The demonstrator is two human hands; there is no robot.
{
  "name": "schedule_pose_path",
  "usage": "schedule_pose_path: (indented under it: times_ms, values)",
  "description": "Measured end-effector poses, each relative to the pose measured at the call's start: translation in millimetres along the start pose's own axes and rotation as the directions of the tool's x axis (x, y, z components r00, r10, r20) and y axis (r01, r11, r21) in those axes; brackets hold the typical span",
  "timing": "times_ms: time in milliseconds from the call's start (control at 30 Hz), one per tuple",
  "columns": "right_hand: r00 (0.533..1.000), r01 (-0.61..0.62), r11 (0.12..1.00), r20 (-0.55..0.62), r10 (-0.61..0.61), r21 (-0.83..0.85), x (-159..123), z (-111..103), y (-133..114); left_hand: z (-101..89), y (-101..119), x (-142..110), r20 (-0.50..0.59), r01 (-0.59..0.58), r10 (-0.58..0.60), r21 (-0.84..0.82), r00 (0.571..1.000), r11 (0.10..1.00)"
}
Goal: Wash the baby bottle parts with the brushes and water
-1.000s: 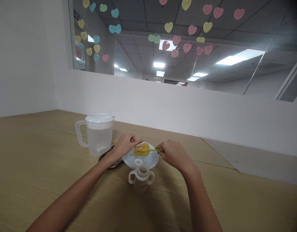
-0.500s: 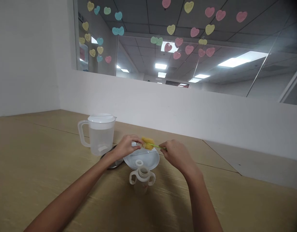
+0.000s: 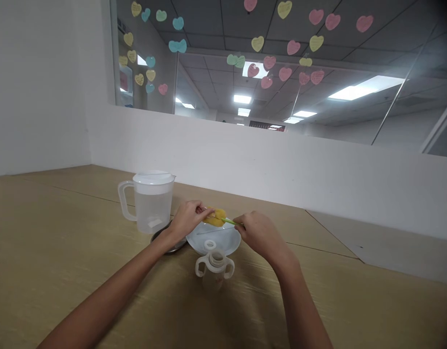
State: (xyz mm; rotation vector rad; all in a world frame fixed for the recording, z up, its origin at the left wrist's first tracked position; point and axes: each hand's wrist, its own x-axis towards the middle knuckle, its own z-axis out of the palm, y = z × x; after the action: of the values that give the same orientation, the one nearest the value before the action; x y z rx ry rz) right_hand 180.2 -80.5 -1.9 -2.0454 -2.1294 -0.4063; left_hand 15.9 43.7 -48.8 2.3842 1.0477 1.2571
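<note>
My left hand (image 3: 190,218) is closed, its fingertips pinching a small clear piece (image 3: 212,213), perhaps a bottle nipple, that is partly hidden. Pressed against that piece is the yellow head of a sponge brush (image 3: 219,221); whether it sits inside or beside it I cannot tell. My right hand (image 3: 257,230) grips the brush by its thin green handle. Both hands are held above a white bowl (image 3: 223,245). Just in front of the bowl stands an uncapped baby bottle (image 3: 213,278) with two side handles. A white ring (image 3: 209,245) shows at the bowl's near edge.
A clear pitcher (image 3: 153,206) with a white lid and handle stands at the back left. Partly under my left forearm lies a dark round dish or lid (image 3: 172,248). Behind the brown-covered table (image 3: 100,232) rises a white wall (image 3: 223,150) with a window.
The sponge brush has shifted slightly left, toward my left fingers, and my right hand has moved left with it. The clear piece now overlaps the sponge more. Bowl, bottle and pitcher stay put.
</note>
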Motion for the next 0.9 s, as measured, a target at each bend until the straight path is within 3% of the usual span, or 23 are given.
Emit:
schedule_pose_path:
  times_ms: [133,267,500,733,900]
  values:
    - [1.0,0.005,1.0,0.012,-0.004,-0.021,2.0,1.2,-1.4,1.4,0.0,-1.2,-0.003,-0.011,0.012,0.169,1.0,0.986]
    - [1.0,0.0,0.999,-0.015,0.0,-0.035,2.9,2.7,0.2,4.2,1.2,-3.2,-0.001,-0.018,0.019,0.227,1.0,0.974]
    - [1.0,-0.026,0.999,-0.009,0.026,-0.043,1.5,2.0,1.4,-1.6,-1.5,-0.9,0.05,-0.14,0.135,0.12,0.99,0.983]
    - [0.999,-0.027,0.999,0.042,0.028,-0.026,0.7,-0.2,-2.4,-1.6,-4.8,0.2,0.148,-0.307,0.314,-0.068,0.938,0.949]
    - [0.999,0.02,0.995,0.043,-0.016,-0.101,2.0,1.6,-2.5,-3.2,-1.8,-1.0,0.202,-0.313,0.323,-0.08,0.925,0.946]
